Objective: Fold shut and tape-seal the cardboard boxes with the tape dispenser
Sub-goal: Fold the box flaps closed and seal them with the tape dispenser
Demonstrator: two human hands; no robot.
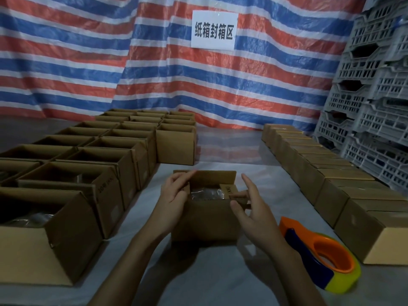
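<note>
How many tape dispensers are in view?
1. The tape dispenser lies on the table, to the right of the right hand. More may be hidden.

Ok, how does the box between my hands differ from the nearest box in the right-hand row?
The box between the hands is open on top, with shiny wrapped contents showing; the nearest right-row box has a flat, closed top, contents hidden. The left hand and right hand touch the first's flaps; nothing touches the second. Both are plain brown cardboard.
</note>
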